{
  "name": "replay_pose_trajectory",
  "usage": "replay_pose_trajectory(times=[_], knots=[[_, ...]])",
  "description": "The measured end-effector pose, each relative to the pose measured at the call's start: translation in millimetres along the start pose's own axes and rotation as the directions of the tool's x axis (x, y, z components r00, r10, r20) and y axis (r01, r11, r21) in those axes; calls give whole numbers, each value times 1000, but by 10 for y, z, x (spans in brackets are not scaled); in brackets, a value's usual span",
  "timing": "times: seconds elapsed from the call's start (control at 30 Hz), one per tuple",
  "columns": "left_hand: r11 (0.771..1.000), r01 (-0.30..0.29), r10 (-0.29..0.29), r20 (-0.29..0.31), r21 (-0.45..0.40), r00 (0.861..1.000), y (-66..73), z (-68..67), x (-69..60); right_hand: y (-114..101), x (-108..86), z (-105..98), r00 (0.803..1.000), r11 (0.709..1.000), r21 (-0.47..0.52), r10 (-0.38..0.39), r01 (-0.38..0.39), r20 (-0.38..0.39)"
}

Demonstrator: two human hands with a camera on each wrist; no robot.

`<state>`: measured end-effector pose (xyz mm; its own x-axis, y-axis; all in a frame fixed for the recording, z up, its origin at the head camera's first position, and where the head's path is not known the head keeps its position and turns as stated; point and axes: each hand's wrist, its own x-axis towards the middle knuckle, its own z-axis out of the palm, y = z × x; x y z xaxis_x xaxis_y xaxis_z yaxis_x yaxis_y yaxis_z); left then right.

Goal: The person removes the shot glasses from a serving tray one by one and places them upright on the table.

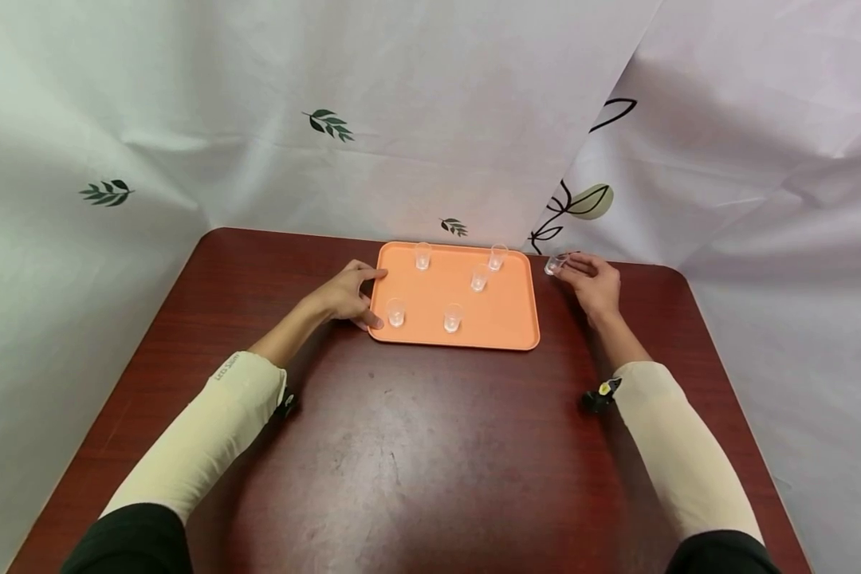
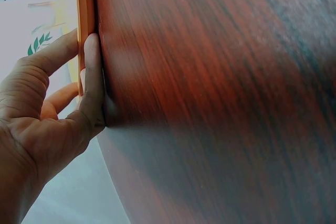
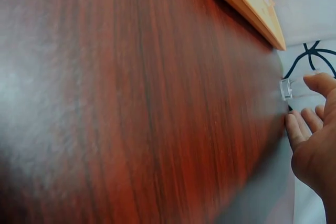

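An orange tray (image 1: 430,291) lies on the table, bearing several small clear cups, one of them a cup (image 1: 453,318) near its front edge. At the tray's left end, my left hand (image 1: 347,295) grips the rim, thumb near the front corner. The left wrist view has this hand (image 2: 55,98) against the tray's edge (image 2: 85,3). Just off the tray's right end, my right hand (image 1: 592,285) holds another clear cup (image 1: 554,265) in its fingers, tilted. In the right wrist view that cup (image 3: 286,89) is beside the thumb, its far part hard to make out.
A dark red wooden table (image 1: 430,446) reaches toward me under both forearms. Right behind its back edge hangs a white leaf-print cloth (image 1: 258,159), which also runs down both sides. The tray's back edge is close to this cloth.
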<state>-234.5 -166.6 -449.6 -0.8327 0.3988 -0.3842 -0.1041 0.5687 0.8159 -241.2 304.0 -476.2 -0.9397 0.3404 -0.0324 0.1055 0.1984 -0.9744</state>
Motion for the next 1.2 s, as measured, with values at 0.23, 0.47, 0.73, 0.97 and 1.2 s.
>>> replay_pose_trajectory(times=[0.23, 0.47, 0.73, 0.97, 1.2], knots=[[1000, 3, -3, 3, -10, 1000, 8, 2, -6, 28, -47, -53, 1000, 1000, -7, 7, -7, 12], [1000, 9, -9, 2, -9, 1000, -5, 13, 10, 80, -110, -117, 999, 999, -32, 22, -21, 38], [1000, 2, -2, -9, -15, 1000, -8, 7, 3, 94, -245, -160, 995, 993, -112, -38, 49, 95], [1000, 9, -9, -6, -8, 1000, -21, 7, 3, 64, -353, -103, 987, 990, -110, -76, 92, 139], [1000, 8, -8, -9, -15, 1000, -19, 3, 8, 10, -455, 33, 977, 991, -43, -115, 125, 182]])
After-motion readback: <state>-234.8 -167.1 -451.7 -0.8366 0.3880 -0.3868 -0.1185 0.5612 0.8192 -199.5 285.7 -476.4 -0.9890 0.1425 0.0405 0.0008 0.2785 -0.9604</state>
